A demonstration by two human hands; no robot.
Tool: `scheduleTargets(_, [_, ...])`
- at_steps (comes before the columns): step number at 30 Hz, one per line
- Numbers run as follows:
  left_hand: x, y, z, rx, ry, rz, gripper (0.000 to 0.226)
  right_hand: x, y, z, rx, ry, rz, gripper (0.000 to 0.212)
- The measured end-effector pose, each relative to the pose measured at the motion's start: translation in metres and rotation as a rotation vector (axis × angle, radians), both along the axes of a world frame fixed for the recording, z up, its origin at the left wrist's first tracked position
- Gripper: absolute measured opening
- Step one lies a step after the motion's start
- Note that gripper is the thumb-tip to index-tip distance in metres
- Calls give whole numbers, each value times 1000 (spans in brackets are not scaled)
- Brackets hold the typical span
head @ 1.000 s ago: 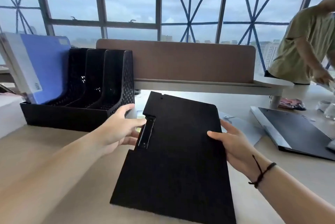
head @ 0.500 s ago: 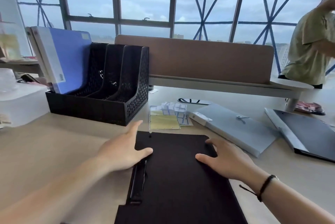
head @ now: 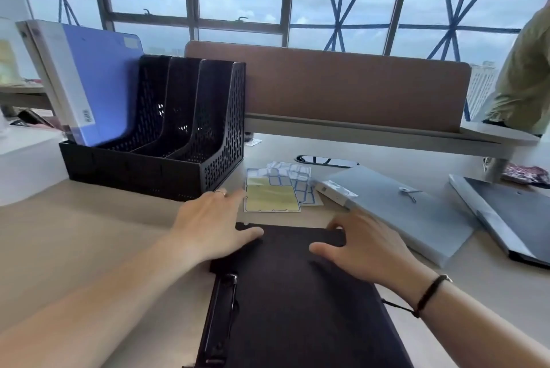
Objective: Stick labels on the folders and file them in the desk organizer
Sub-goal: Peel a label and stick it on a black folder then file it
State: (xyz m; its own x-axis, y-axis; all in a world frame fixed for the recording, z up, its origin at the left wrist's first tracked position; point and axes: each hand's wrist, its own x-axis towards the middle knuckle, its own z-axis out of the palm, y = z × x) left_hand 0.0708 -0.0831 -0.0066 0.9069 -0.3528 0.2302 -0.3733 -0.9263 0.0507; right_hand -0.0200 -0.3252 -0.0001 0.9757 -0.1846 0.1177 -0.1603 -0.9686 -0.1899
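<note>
Presently, the black folder [head: 297, 302] is laid flat on the desk [head: 74, 242], its long axis running away from the viewer toward the label sheets [head: 272, 193], with the spine clip at its left edge. The left hand [head: 212, 224] is rested palm-down over the far-left corner, fingers straight and spread. The right hand [head: 364, 248] is pressed on the far-right portion, fingers extended, nothing gripped.
</note>
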Motion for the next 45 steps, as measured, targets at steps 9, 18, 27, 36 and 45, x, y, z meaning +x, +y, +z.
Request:
scheduleTargets(9, [63, -35, -10, -221, 290, -35, 101, 87, 11, -10, 180, -105, 123, 72])
scheduleTargets(18, [85, -33, -35, -246, 226, -103, 96, 104, 10, -33, 128, -46, 221, 75])
scheduleTargets(27, [71, -34, -28, -230, 125, -142, 84, 105, 9, -37, 202, -103, 212, 76])
scheduleTargets(36, [65, -32, -25, -294, 56, -118, 54, 100, 7, -29, 473, -188, 124, 71])
scheduleTargets(45, [58, -29, -22, -390, 181, -229, 57, 109, 10, -20, 962, -299, 34, 28])
